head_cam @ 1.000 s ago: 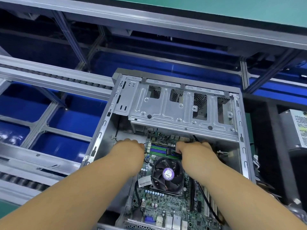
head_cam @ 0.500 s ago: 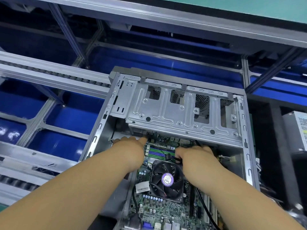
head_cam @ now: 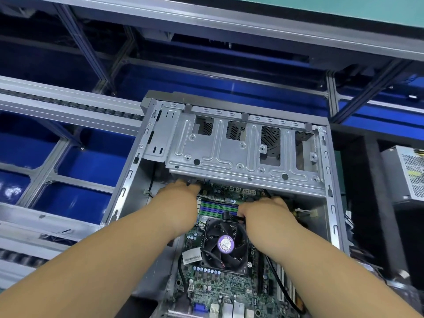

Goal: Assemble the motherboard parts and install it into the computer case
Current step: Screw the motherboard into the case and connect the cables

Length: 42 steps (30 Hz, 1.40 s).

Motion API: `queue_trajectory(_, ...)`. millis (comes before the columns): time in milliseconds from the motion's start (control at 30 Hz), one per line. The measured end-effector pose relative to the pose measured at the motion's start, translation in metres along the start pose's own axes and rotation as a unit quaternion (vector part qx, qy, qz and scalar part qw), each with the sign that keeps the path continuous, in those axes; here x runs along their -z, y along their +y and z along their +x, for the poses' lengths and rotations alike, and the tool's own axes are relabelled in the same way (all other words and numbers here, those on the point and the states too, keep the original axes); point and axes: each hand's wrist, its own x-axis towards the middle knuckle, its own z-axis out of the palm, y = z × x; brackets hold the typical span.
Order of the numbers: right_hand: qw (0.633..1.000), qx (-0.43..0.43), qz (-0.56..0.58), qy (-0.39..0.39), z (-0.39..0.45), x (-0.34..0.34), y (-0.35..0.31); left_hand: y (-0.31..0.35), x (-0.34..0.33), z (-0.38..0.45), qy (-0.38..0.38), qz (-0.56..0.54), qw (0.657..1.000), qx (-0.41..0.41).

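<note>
Two hands are deep inside the computer case [head_cam: 325, 171], which lies open. The motherboard [head_cam: 213, 288] sits in the bottom of the case, with its fan [head_cam: 226, 244] in the middle. The left hand [head_cam: 181, 200], at about 10 o'clock from the fan, reaches under the metal drive cage [head_cam: 229, 152]; its fingertips are hidden, so I cannot tell if it holds anything. The right hand [head_cam: 266, 212], at about 1 o'clock from the fan, pinches a small black plug [head_cam: 226, 215] on a black cable [head_cam: 278, 281]. To do this well, I think the plug should line up straight with its socket, then get a soft, even push. The other hand could steady the board.
</note>
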Motion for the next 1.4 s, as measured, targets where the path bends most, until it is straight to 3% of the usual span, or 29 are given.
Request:
queue_trajectory(133, 1.0, 0.006, -0.015, 0.018, -0.001, -0.005, -0.001, 0.01, 0.002, -0.005, 0.033, -0.067, 0.995, -0.059)
queue_trajectory(233, 0.999, -0.002, -0.043, 0.012, -0.002, -0.007, -0.005, 0.022, 0.002, -0.003, 0.015, -0.039, 0.995, -0.092)
queue_trajectory(367, 0.997, 0.0, -0.075, 0.013, -0.003, -0.015, -0.009, 0.027, -0.004, 0.01, -0.002, 0.065, 0.996, -0.059)
queue_trajectory(467, 0.997, -0.002, -0.073, 0.003, -0.004, -0.016, -0.01, 0.023, -0.014, 0.011, -0.013, 0.059, 0.998, -0.029)
queue_trajectory(533, 0.999, -0.003, -0.043, 0.021, -0.006, -0.013, -0.009, 0.021, -0.019, 0.006, 0.015, 0.03, 0.999, -0.019)
queue_trajectory(600, 0.997, -0.011, 0.012, 0.069, -0.01, -0.009, -0.008, 0.021, -0.023, 0.001, 0.094, 0.005, 0.996, -0.007)
queue_trajectory(667, 0.991, -0.018, 0.063, 0.119, -0.016, -0.005, -0.008, 0.022, -0.025, -0.003, 0.169, -0.048, 0.984, -0.029)
queue_trajectory(700, 0.988, -0.016, 0.073, 0.136, -0.018, -0.004, -0.01, 0.023, -0.025, -0.005, 0.172, -0.11, 0.978, -0.051)
queue_trajectory(800, 0.984, -0.006, 0.082, 0.159, -0.022, -0.007, -0.015, 0.029, -0.02, -0.006, 0.089, -0.32, 0.938, -0.099)
queue_trajectory(900, 0.979, -0.022, 0.108, 0.17, -0.023, -0.008, -0.015, 0.029, -0.016, -0.006, 0.078, -0.421, 0.899, -0.086)
queue_trajectory(1000, 0.974, -0.03, 0.129, 0.183, -0.022, -0.008, -0.015, 0.029, -0.017, -0.008, -0.01, -0.529, 0.841, -0.109)
queue_trajectory(1067, 0.975, -0.026, 0.129, 0.182, -0.023, -0.009, -0.017, 0.028, -0.019, -0.009, -0.027, -0.554, 0.822, -0.127)
queue_trajectory(1167, 0.974, -0.019, 0.128, 0.184, -0.023, -0.014, -0.019, 0.024, -0.021, -0.007, 0.018, -0.56, 0.823, -0.099)
queue_trajectory(1267, 0.973, -0.008, 0.12, 0.196, -0.022, -0.02, -0.019, 0.022, -0.022, -0.005, 0.031, -0.591, 0.802, -0.077)
queue_trajectory(1400, 0.963, -0.007, 0.178, 0.202, -0.022, -0.02, -0.013, 0.026, -0.017, -0.011, 0.021, -0.598, 0.786, -0.154)
